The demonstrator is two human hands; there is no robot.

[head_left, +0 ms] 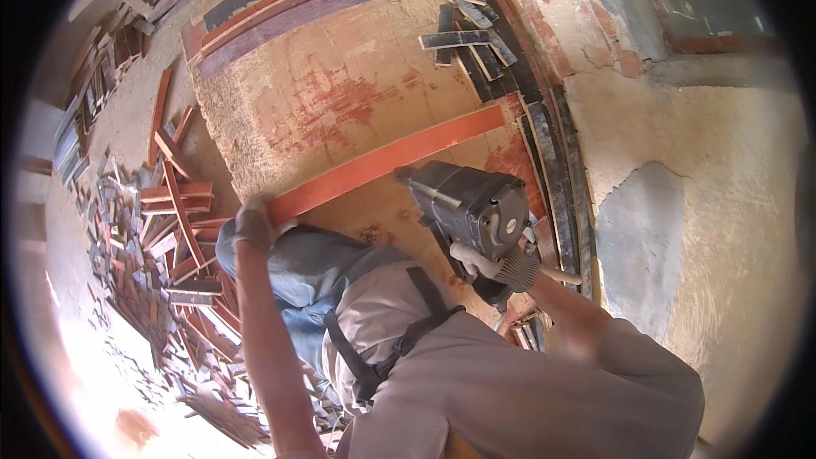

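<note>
My gloved left hand (253, 224) is closed around the left end of a long red-orange wooden strip (391, 161). The strip lies slanting across a large wooden panel (297, 106), which is stained with red patches. In my gloved right hand (500, 265) is a black nail gun (463, 195), gripped by its handle. The gun's nose points left and sits close to the strip's near edge; whether it touches the wood I cannot tell. My fingers on the far side of the handle are partly hidden by the tool's body.
Loose red and dark offcuts (183, 204) pile up on the floor to the left. Short black-edged wood pieces (467, 30) lie at the panel's far right corner. More red and purplish strips (314, 13) run along its far edge. A worn plaster wall (722, 144) stands on the right.
</note>
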